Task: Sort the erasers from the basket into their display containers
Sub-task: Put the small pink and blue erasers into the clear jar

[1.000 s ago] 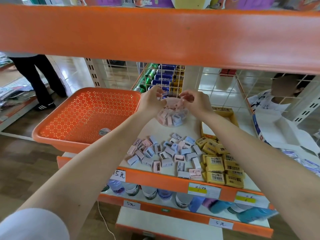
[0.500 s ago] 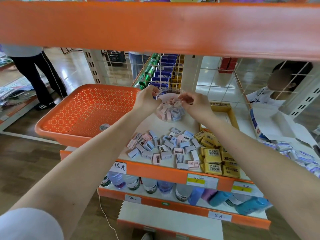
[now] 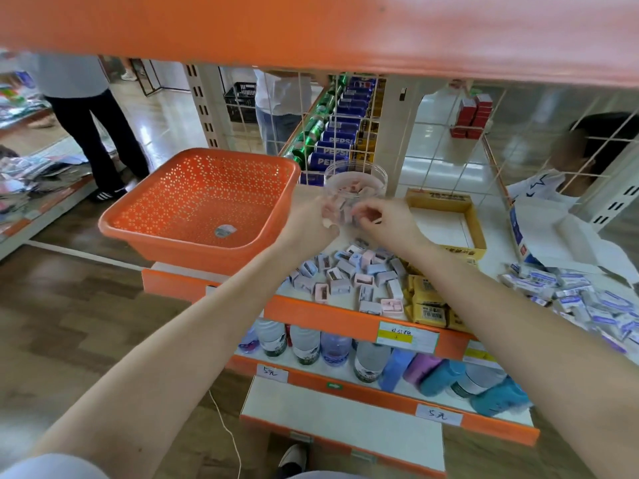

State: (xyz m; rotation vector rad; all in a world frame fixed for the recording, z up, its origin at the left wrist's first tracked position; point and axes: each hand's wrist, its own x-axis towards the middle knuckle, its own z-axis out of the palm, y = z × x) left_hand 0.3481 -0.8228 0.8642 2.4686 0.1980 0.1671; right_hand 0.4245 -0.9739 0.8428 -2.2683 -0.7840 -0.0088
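The orange basket [image 3: 207, 202] is sitting left of my left hand [image 3: 309, 224], whose fingers are curling around the clear jar [image 3: 356, 183] of erasers. My right hand [image 3: 387, 219] is bunching its fingers together at the jar's front, perhaps pinching one; I cannot tell through the blur. Below both sets of fingers, loose erasers [image 3: 345, 271] are lying on the shelf [image 3: 321, 314].
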